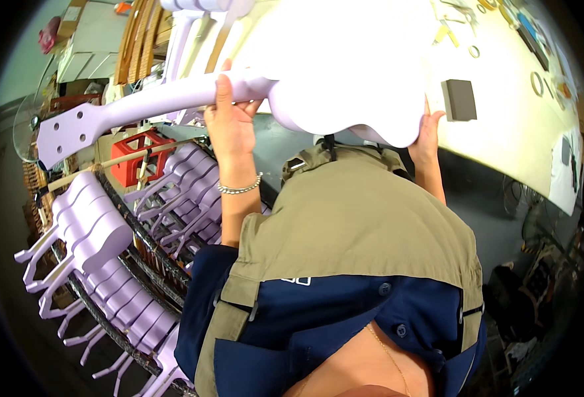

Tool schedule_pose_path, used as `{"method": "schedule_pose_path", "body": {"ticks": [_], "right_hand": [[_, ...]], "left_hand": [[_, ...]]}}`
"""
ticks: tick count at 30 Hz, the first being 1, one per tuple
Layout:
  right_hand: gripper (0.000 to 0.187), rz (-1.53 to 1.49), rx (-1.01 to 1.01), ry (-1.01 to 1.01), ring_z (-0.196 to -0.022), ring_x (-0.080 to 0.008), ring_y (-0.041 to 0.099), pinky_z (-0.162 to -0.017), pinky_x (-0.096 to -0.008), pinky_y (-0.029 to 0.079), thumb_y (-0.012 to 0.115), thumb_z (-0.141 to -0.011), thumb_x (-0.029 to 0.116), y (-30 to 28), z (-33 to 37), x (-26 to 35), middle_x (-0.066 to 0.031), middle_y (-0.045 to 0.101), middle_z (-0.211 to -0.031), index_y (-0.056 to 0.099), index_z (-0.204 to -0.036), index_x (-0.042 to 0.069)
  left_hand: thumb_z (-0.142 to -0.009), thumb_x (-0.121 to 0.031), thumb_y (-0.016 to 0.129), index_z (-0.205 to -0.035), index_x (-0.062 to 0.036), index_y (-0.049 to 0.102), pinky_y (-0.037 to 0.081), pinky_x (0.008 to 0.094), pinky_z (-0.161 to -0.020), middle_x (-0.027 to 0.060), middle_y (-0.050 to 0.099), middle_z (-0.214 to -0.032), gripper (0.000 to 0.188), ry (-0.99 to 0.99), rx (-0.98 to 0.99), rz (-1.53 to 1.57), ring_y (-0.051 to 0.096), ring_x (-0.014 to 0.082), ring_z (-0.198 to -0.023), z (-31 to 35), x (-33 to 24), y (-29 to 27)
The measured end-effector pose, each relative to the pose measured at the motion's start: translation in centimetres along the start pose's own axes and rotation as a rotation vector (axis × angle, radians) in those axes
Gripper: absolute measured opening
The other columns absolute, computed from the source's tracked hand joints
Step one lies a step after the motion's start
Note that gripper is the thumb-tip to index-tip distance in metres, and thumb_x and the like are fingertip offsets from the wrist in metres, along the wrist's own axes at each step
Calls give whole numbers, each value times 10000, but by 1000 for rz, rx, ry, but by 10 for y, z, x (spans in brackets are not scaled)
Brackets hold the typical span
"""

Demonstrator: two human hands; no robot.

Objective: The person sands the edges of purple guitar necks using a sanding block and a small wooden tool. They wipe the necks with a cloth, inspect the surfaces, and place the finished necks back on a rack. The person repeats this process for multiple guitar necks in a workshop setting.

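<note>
A lavender ukulele (292,114) without strings is held sideways in front of me, its headstock pointing left. Holes for the tuning pegs show in the headstock. My left hand (231,118) is wrapped round the neck near where it joins the body, thumb on the near face. At the body's right end, my right hand (427,132) grips the rim, its other fingers hidden behind. Glare washes out most of the body and blends it into the bright table behind.
Racks with padded black bars at left hold several lavender ukuleles (93,218). A red plastic stool (139,155) stands behind them. On the white table (503,142) lie a dark grey block (460,100), tape rolls and tools. More lavender instruments and wooden strips stand at the back left.
</note>
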State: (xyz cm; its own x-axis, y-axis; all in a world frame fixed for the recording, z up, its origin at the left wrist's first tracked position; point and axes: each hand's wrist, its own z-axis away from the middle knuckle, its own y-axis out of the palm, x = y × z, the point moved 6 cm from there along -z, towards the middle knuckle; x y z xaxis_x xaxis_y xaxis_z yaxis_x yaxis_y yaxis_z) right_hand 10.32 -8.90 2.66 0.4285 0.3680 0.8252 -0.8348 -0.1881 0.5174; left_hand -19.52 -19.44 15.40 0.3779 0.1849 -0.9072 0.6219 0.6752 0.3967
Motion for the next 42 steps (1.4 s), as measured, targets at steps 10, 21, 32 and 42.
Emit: {"method": "schedule_pose_path", "body": {"ticks": [10,21,32,42], "right_hand": [[588,97,151,-7,-1080,-169,459,-937,-328,349,698,-705,55,-81,-6,-27,-65,498,-1134,428,-1225,6],[811,13,46,-24,-1208,-225,403,-1064,-431,272,769,-657,96,-136,0,-42,-71,421,-1295,328,-1335,39],[616,63,71,-161,-1260,-253,343,-1065,-416,254,580,-848,250,-124,-2,-13,-115,370,-1351,310,-1347,9],[721,213,13,-265,-1233,-292,384,-1010,-433,326,549,-841,388,-76,7,19,-155,319,-1385,213,-1384,53]], "left_hand": [[-814,-402,602,-1159,8,496,424,416,-945,158,577,-1130,546,173,284,145,545,276,-1070,3,-2,12],[-833,-218,643,-1089,32,554,430,368,-935,180,598,-1105,369,27,575,307,568,247,-1043,11,13,61],[-826,-142,649,-1140,-23,485,416,417,-968,173,597,-1092,373,106,632,348,551,300,-1085,12,-2,72],[-846,-117,615,-1078,-29,482,397,422,-982,140,580,-1088,282,207,777,383,522,281,-1118,20,-16,79]]}}
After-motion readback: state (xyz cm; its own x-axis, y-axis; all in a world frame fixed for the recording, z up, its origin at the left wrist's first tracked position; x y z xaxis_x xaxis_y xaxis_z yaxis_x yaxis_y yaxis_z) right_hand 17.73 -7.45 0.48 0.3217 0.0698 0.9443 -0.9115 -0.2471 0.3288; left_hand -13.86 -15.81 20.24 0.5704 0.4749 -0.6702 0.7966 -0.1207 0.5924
